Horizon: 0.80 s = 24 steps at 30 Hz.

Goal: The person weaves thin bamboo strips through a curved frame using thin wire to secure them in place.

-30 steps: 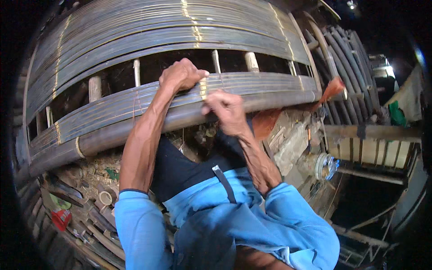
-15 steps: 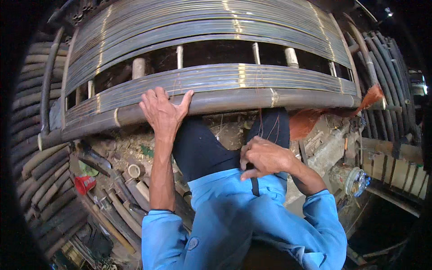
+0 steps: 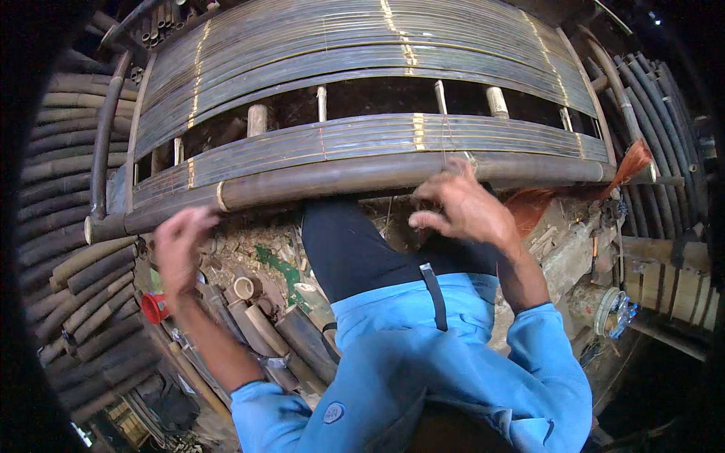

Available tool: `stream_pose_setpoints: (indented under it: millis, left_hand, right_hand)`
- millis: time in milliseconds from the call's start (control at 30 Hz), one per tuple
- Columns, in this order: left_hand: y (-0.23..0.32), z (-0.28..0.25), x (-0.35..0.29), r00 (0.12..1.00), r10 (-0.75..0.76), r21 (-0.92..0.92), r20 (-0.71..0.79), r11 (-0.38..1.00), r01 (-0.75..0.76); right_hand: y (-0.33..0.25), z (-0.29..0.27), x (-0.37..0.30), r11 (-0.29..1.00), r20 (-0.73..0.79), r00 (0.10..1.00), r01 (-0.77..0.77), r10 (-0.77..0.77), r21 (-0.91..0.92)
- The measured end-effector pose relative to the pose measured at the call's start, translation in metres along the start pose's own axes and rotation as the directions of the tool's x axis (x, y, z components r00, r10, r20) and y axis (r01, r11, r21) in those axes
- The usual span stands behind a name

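A long slatted panel of dark bamboo strips (image 3: 302,68), bound with pale lashings, lies in front of me on a frame. Its near edge is a thick dark bamboo pole (image 3: 325,175). My left hand (image 3: 181,245) is off the pole, just below its left part, blurred with its fingers loosely bent. My right hand (image 3: 468,208) is at the pole's near side, right of the middle, with the thumb apart from the half-bent fingers. Thin thread (image 3: 445,132) crosses the strips above this hand; whether the fingers touch it is unclear.
Bamboo poles are stacked at left (image 3: 72,181) and right (image 3: 657,121). By my left forearm are cut bamboo pieces (image 3: 264,325) and a red cup (image 3: 155,307). An orange-red cloth (image 3: 529,208) hangs at the pole's right, above a clear jar (image 3: 615,313).
My left hand has left the pole and moved left and towards me. The right hand has risen from my lap up to the pole. The view has shifted slightly.
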<state>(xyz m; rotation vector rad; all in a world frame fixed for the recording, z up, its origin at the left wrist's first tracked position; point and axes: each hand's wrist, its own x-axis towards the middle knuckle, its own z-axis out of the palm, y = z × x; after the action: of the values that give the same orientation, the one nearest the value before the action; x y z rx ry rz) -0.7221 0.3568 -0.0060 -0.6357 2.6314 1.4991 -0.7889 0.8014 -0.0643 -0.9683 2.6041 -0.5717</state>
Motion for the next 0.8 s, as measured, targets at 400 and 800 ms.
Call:
stream_pose_setpoints:
  millis: [400, 800]
  left_hand:
    - [-0.005, -0.123, 0.131, 0.962, 0.223, -0.362, -0.159, 0.893, -0.267]
    - [0.023, 0.212, 0.224, 0.969, 0.139, 0.539, 0.203, 0.811, -0.229]
  right_hand:
    - [0.03, -0.006, 0.19, 0.963, -0.376, 0.915, -0.047, 0.148, 0.264]
    - [0.041, 0.043, 0.277, 0.853, 0.073, 0.905, -0.42, 0.419, 0.31]
